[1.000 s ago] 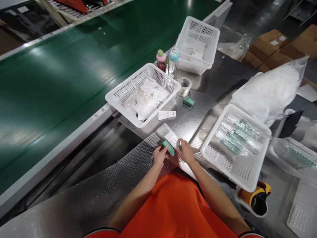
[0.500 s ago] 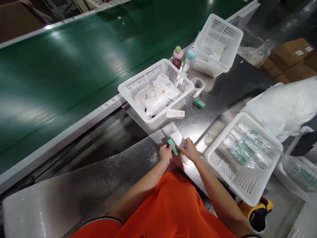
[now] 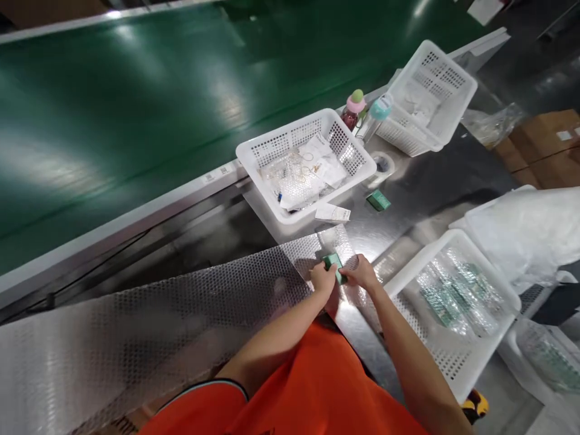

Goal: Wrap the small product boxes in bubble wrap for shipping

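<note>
A small green box (image 3: 334, 266) lies on the end of a long sheet of bubble wrap (image 3: 181, 314) on the steel table. My left hand (image 3: 322, 280) grips its left side with curled fingers. My right hand (image 3: 363, 275) pinches its right side together with the wrap's edge. A second green box (image 3: 378, 200) lies further back on the table, beside a white printed carton (image 3: 332, 212).
A white basket (image 3: 272, 158) of bagged small items stands behind the hands. A basket (image 3: 410, 273) of wrapped green boxes is at the right. Another basket (image 3: 446, 72), two bottles (image 3: 354, 107) and a tape roll (image 3: 383, 164) sit at the back. A green conveyor belt (image 3: 113, 103) runs along the left.
The view has swung left and down, so everything has shifted right in the picture. Both hands stay on the green box and have drawn closer together around it.
</note>
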Action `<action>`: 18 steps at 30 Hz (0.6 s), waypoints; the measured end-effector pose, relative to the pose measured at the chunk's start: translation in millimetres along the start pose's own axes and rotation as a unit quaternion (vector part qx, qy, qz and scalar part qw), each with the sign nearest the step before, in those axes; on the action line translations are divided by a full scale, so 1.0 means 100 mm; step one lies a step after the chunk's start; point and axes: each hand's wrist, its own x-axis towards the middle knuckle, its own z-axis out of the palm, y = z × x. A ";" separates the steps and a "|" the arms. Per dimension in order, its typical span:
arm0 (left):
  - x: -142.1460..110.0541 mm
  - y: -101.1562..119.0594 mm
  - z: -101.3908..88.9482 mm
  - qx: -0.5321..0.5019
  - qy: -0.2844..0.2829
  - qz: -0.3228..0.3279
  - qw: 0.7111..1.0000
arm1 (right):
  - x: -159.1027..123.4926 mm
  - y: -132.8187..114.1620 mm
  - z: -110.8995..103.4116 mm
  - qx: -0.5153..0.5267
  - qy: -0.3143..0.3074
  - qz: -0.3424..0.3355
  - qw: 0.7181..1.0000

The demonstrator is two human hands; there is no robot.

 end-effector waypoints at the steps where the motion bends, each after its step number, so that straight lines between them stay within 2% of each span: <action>1: 0.00 0.00 0.00 0.003 -0.003 0.007 1.000 | 0.01 0.00 -0.02 -0.004 0.000 -0.002 1.000; 5: 0.02 -0.06 -0.10 -0.003 -0.031 0.024 0.999 | -0.04 -0.05 -0.03 -0.022 0.013 -0.009 1.000; 10: 0.06 -0.17 -0.27 -0.039 -0.041 0.031 0.998 | -0.28 -0.20 0.07 -0.035 0.021 -0.004 0.999; 14: 0.04 -0.18 -0.44 -0.038 0.000 0.028 0.999 | -0.58 -0.43 0.33 -0.100 0.117 -0.016 0.988; 18: 0.00 -0.13 -0.63 -0.034 -0.002 0.021 0.999 | -0.83 -0.68 0.65 -0.161 0.218 -0.045 0.961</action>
